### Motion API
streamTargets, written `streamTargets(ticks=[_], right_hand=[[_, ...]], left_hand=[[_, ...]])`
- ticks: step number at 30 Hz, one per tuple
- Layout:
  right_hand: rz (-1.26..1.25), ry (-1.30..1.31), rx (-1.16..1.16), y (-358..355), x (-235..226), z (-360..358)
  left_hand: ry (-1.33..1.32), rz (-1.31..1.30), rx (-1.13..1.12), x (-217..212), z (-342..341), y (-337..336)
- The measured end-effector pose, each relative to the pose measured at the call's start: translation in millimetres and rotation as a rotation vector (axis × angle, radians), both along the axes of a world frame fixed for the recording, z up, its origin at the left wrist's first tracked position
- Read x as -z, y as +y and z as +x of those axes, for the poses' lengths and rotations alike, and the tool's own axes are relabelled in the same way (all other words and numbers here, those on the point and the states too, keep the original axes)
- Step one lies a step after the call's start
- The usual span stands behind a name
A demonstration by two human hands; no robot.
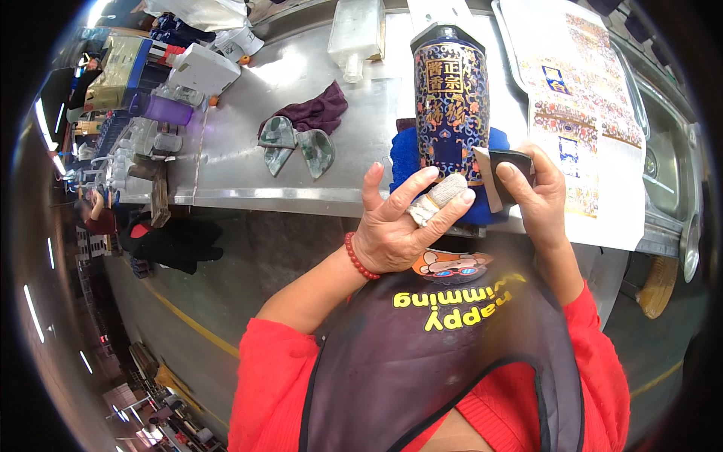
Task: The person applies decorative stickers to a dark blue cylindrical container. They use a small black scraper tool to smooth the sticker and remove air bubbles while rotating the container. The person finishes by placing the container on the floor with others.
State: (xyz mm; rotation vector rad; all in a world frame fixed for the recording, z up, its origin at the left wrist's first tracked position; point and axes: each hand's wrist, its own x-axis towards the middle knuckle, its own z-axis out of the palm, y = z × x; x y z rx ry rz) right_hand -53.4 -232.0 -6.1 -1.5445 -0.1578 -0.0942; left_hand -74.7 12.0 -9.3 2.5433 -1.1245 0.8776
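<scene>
A dark blue bottle (452, 113) with gold panels and a colourful floral pattern lies on a bright blue cloth (404, 154), its neck pointing away from me. My left hand (399, 222) is at the bottle's base with fingers spread, fingertips at its lower edge. One of its fingers is wrapped in whitish fabric (444, 197), and a red bead bracelet circles the wrist. Between thumb and fingers, my right hand (541, 197) grips a dark flat scraper (512, 167) with a pale beige edge. That edge meets the bottle's lower right side.
Printed decal sheets (584, 151) cover the table's right. Left of the bottle lie a maroon cloth (320, 109) and green patterned pieces (315, 151). A clear bottle (354, 45) lies farther back. A purple container (162, 108) and a white box (203, 69) are farther left; a metal basin (663, 173) is right.
</scene>
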Motion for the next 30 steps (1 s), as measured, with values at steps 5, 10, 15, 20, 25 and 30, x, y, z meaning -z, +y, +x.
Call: streamTargets(ticks=[5,10,15,20,25,30], right_hand=[[0.0,0.006,0.002,1,1,0],[0.027,0.042,-0.013,0,2,1],[0.065,0.061,-0.019,0,2,0],[0.064,0.071,-0.029,0,2,-1],[0.084,0.065,-0.026,-1,4,1],[0.072,0.062,-0.021,0,4,1]], left_hand=[[0.211,-0.219,-0.107,5,-9,8],[0.613,-0.659,-0.12,4,-7,3],[0.83,-0.778,-0.121,4,9,-16],[1.022,-0.925,-0.013,7,13,-18],[1.215,-1.116,0.08,6,15,-14],[1.146,-1.001,-0.002,6,16,-17]])
